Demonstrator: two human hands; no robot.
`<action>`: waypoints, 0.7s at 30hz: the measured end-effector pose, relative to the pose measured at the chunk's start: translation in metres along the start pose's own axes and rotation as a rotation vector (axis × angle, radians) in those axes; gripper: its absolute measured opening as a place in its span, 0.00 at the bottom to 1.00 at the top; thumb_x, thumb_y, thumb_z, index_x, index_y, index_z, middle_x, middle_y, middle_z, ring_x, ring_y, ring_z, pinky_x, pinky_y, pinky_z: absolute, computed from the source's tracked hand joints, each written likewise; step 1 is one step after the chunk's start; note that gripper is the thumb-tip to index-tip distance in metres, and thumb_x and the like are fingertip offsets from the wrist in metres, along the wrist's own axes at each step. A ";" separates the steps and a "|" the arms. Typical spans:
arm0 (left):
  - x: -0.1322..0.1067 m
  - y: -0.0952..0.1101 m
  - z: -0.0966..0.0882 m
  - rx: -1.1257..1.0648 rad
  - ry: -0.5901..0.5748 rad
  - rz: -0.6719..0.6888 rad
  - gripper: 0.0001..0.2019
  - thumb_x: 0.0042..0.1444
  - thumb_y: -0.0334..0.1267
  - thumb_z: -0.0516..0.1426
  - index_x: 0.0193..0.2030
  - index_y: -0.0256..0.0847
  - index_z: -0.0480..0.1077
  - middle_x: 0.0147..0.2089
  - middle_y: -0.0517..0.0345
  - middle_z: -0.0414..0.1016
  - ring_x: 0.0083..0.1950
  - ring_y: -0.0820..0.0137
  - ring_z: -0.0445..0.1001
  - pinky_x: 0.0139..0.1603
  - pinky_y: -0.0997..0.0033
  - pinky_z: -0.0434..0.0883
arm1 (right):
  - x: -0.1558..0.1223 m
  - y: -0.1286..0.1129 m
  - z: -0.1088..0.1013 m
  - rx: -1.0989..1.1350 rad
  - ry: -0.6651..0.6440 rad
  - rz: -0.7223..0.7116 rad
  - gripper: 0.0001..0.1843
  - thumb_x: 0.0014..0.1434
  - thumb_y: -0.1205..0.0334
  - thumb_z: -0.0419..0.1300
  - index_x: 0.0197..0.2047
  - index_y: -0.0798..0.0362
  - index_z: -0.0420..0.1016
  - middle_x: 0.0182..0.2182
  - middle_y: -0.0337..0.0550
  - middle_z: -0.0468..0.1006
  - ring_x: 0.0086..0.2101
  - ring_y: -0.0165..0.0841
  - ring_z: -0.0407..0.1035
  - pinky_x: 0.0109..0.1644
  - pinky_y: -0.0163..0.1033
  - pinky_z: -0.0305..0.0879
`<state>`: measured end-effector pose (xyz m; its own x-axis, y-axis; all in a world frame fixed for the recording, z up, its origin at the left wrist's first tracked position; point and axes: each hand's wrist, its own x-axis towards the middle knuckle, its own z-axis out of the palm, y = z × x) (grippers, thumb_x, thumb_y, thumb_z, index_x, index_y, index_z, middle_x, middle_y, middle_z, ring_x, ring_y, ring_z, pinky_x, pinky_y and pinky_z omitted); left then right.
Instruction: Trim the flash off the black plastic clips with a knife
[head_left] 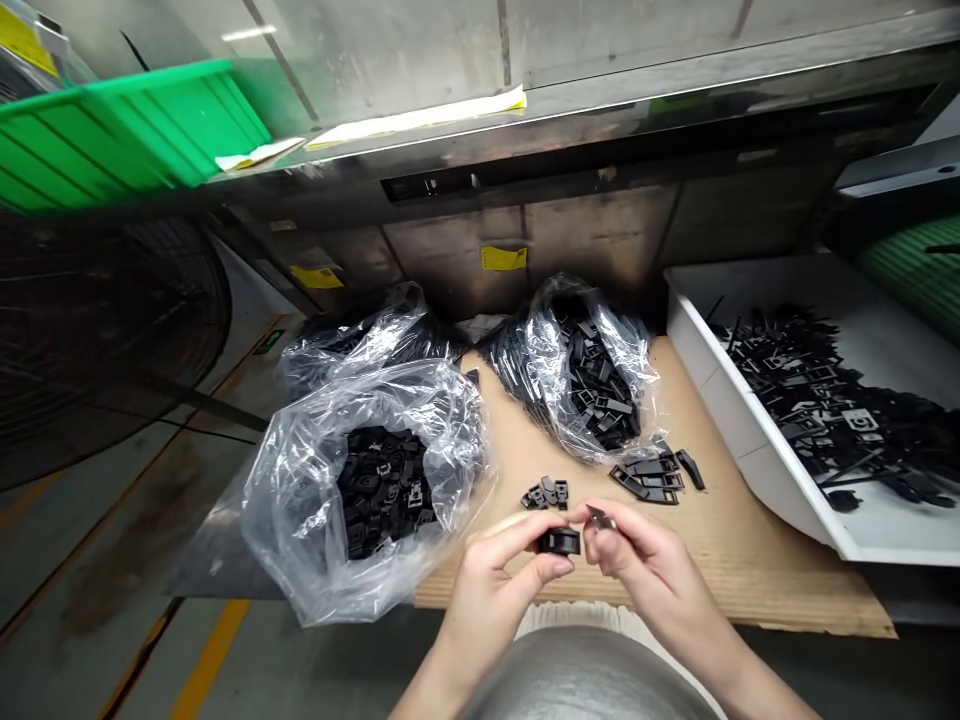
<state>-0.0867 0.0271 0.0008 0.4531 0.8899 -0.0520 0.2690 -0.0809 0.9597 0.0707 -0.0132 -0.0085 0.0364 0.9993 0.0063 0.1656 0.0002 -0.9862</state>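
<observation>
Near the front edge of the cardboard, my left hand point(495, 575) pinches a small black plastic part point(560, 541) between thumb and fingers. Close beside it, my right hand point(649, 565) is closed on a small pointed piece that looks like a blade point(600, 517); most of it is hidden by the fingers. Just beyond my hands lies a little group of small black parts point(546, 493). Longer black plastic pieces with rectangular openings point(651, 478) rest farther right on the cardboard sheet point(750, 545).
An open clear bag point(292, 510) of black parts stands at left, another bag point(540, 350) at the back. A white tray point(757, 485) of black pieces is on the right. A green bin point(127, 130) sits on the shelf above a large fan point(97, 330).
</observation>
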 end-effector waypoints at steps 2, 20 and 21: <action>0.001 0.000 0.000 0.029 0.024 0.022 0.08 0.50 0.31 0.59 0.37 0.43 0.74 0.38 0.59 0.76 0.41 0.67 0.72 0.44 0.73 0.66 | -0.004 0.002 -0.005 -0.077 0.010 -0.049 0.14 0.61 0.59 0.46 0.42 0.52 0.70 0.27 0.40 0.70 0.28 0.30 0.67 0.32 0.33 0.64; 0.000 0.000 -0.005 0.003 0.051 0.200 0.12 0.52 0.26 0.57 0.41 0.43 0.74 0.39 0.57 0.75 0.42 0.69 0.71 0.44 0.76 0.66 | -0.003 0.002 -0.009 -0.270 -0.199 -0.130 0.13 0.61 0.64 0.46 0.34 0.55 0.71 0.23 0.40 0.70 0.24 0.29 0.65 0.28 0.34 0.59; 0.002 0.000 -0.006 0.012 0.038 0.216 0.12 0.52 0.26 0.56 0.41 0.43 0.74 0.40 0.57 0.74 0.42 0.69 0.71 0.44 0.76 0.66 | -0.002 0.000 -0.010 -0.257 -0.220 -0.109 0.13 0.61 0.63 0.46 0.33 0.55 0.71 0.24 0.40 0.70 0.25 0.30 0.65 0.29 0.34 0.59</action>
<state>-0.0910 0.0312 0.0022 0.4694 0.8675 0.1647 0.1798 -0.2766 0.9440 0.0803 -0.0155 -0.0072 -0.2032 0.9781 0.0458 0.4004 0.1257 -0.9077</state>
